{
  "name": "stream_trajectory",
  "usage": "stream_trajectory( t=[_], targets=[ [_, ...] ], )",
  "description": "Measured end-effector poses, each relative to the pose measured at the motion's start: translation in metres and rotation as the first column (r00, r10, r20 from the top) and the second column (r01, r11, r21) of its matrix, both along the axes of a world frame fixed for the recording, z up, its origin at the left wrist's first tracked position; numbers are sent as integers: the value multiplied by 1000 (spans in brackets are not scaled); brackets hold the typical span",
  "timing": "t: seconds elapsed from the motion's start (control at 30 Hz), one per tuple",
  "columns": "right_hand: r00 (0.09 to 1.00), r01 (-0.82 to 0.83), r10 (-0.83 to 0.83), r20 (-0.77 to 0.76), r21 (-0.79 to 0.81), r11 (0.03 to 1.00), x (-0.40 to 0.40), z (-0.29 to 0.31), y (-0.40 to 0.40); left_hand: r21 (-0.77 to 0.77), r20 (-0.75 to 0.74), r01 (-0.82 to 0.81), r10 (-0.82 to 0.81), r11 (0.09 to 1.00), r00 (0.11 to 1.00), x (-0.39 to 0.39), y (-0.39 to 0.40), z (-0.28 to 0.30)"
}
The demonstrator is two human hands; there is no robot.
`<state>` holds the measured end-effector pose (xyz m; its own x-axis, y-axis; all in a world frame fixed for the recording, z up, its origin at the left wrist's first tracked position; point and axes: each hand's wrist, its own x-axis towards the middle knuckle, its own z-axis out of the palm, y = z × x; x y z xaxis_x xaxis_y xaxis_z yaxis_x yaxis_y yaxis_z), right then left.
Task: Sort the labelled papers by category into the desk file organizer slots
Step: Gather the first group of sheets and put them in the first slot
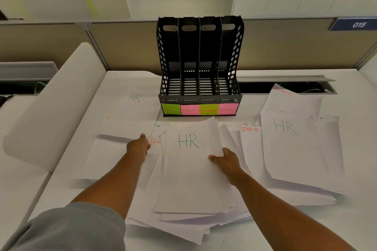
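Observation:
A black file organizer [201,100] stands at the back of the desk, with sticky labels HR, SPORTS, FINANCE and ADMIN on its front; its slots hold nothing. White papers lie scattered in front of it. My right hand [226,160] grips the right edge of a sheet marked HR [189,165] on top of the middle pile. My left hand [138,145] rests on papers left of it, fingers beside a sheet marked SPORTS [155,142]. Other sheets marked HR [289,144], SPORTS [250,140], HR [135,106] and FINANCE [285,100] lie around.
A beige partition wall [122,47] runs behind the desk. An open cable trough [285,85] lies right of the organizer. A curved white desk divider [51,108] rises on the left. A blue plate reading 015 [357,24] hangs at the upper right.

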<state>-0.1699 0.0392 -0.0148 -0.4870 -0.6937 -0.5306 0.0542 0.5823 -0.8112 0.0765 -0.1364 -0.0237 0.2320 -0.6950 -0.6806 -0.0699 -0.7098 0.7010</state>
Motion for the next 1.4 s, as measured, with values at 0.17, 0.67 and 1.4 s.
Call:
stream_trajectory(
  t=[0.17, 0.67, 1.4],
  targets=[
    [1000, 8, -8, 24, -2, 1000, -4, -2, -2, 15, 19, 86, -86, 996, 996, 2, -6, -2],
    [996, 35, -36, 80, 12, 999, 2, 6, -22, 189, -460, 663, -531, 725, 712, -36, 102, 7],
    [976, -6, 60, 208, -253, 967, -48, 31, -2, -107, -233, 188, -208, 976, 950, -32, 95, 41]
  ],
)
